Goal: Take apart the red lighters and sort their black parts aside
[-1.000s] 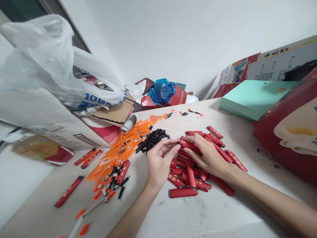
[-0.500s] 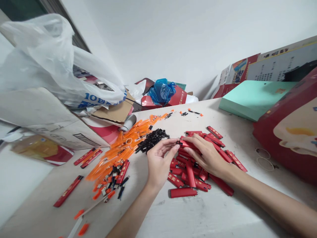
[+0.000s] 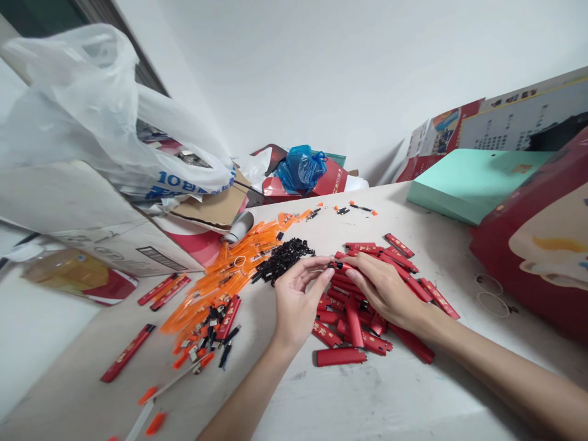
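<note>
My right hand [image 3: 386, 288] is closed around a red lighter case [image 3: 348, 266], mostly covered by the fingers. The case's dark end points left. Thumb and fingers of my left hand [image 3: 298, 294] pinch a small black part [image 3: 331, 265] at that end; whether it sits in the case or only touches it, I cannot tell. Beneath my right hand lies a heap of red lighter cases [image 3: 353, 321], some with gold characters. Left of my left hand are a pile of small black parts [image 3: 289, 254] and a spread of orange translucent pieces [image 3: 243, 257].
Small black, metal and orange parts [image 3: 214, 324] lie on the table [image 3: 303, 404] with a few red cases [image 3: 128, 353]. A carton [image 3: 92, 214] with a white plastic bag [image 3: 82, 104] stands left. On the right are a mint-green box [image 3: 473, 184], a red bag [image 3: 542, 257] and rings [image 3: 495, 303].
The red case has turned in my right hand, so its dark end now shows instead of its red side. Both hands have stayed nearly in place.
</note>
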`<action>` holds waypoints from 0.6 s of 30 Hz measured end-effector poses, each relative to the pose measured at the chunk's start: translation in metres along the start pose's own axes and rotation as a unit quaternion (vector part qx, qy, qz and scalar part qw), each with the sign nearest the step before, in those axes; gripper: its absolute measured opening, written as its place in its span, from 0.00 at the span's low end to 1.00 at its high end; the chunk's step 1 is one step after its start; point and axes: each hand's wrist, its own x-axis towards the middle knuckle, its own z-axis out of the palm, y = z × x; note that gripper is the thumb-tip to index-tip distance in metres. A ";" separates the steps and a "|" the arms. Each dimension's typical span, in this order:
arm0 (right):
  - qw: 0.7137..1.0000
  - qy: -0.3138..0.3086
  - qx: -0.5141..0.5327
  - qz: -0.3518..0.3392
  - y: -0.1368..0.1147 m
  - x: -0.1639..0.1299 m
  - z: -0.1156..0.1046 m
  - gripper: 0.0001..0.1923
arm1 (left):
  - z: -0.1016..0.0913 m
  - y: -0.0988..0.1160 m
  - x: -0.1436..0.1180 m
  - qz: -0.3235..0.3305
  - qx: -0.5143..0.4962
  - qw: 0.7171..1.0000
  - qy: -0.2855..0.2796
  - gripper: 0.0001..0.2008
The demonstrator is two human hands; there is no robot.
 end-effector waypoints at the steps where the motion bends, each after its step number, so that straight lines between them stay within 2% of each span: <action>1: 1.000 0.001 0.000 -0.002 0.000 0.000 0.000 0.17 | 0.000 0.000 0.000 -0.001 0.002 1.000 0.000 0.08; 6: 1.000 0.001 0.019 -0.007 0.003 -0.001 0.001 0.17 | -0.001 0.000 -0.001 0.001 0.000 1.000 -0.008 0.08; 12: 0.999 -0.032 0.013 0.031 0.000 0.000 -0.001 0.17 | -0.001 0.001 -0.001 -0.007 0.002 1.000 -0.021 0.09; 18: 0.999 -0.027 0.008 0.022 0.000 0.000 0.000 0.18 | -0.001 0.002 0.000 -0.004 0.002 1.000 -0.021 0.08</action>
